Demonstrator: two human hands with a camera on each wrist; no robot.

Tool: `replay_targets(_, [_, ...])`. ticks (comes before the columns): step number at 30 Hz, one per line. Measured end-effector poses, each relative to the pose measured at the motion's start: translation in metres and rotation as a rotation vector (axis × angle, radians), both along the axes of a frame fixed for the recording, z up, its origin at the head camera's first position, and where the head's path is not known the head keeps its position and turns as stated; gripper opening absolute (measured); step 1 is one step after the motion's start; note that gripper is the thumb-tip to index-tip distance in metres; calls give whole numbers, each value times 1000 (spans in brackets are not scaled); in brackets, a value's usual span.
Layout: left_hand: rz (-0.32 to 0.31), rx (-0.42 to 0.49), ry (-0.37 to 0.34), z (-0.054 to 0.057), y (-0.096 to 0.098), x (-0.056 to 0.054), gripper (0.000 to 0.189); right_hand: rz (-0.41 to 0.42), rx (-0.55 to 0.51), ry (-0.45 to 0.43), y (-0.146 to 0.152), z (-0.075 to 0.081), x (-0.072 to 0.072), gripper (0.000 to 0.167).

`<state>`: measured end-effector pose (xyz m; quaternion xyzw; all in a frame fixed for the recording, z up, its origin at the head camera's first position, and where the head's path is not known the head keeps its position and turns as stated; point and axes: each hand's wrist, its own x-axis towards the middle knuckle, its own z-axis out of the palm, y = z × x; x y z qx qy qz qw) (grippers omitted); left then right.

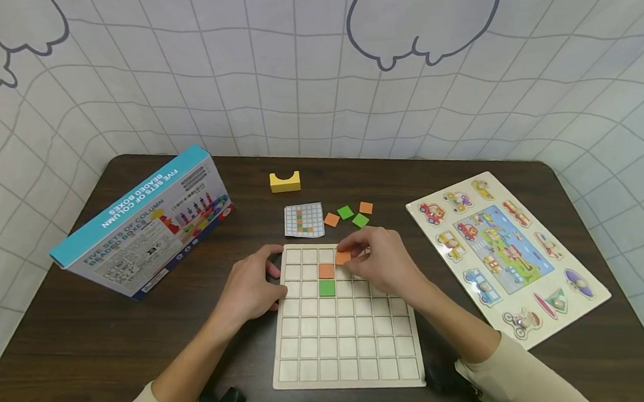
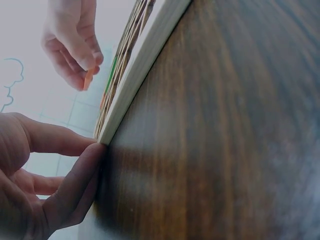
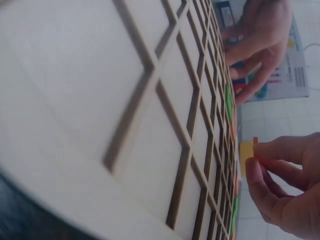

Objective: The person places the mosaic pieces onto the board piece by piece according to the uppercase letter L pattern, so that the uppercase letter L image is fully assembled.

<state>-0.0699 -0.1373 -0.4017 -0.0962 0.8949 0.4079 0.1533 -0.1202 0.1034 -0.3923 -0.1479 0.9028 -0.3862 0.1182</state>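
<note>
A pale wooden grid board (image 1: pixel 349 370) lies before me on the table. One orange tile (image 1: pixel 325 271) and one green tile (image 1: pixel 326 287) sit in neighbouring cells of one column. My right hand (image 1: pixel 379 260) pinches another orange tile (image 1: pixel 343 257) between thumb and finger, over the board's top rows. In the right wrist view this tile (image 3: pixel 255 145) stands on edge at the fingertips. My left hand (image 1: pixel 250 286) holds the board's left edge near its upper corner; thumb and finger meet at the rim in the left wrist view.
Behind the board lie a small pattern card (image 1: pixel 293 224), loose orange tiles (image 1: pixel 331 219) and green tiles (image 1: pixel 345 212). A yellow arched block (image 1: pixel 285 183) is farther back. A large printed box (image 1: pixel 149 227) stands left; a picture puzzle board (image 1: pixel 509 255) lies right.
</note>
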Motion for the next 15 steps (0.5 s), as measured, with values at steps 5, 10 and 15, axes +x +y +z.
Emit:
replay_targets(5, [1, 6, -1, 0, 0, 0, 73, 6, -6, 10, -2, 2, 9, 24])
replay_targets(10, [1, 8, -6, 1, 0, 0, 73, 20, -21, -6, -5, 4, 18, 26])
replay_targets(15, [-3, 5, -4, 2, 0, 0, 73, 21, -31, -43, -9, 5, 27, 27])
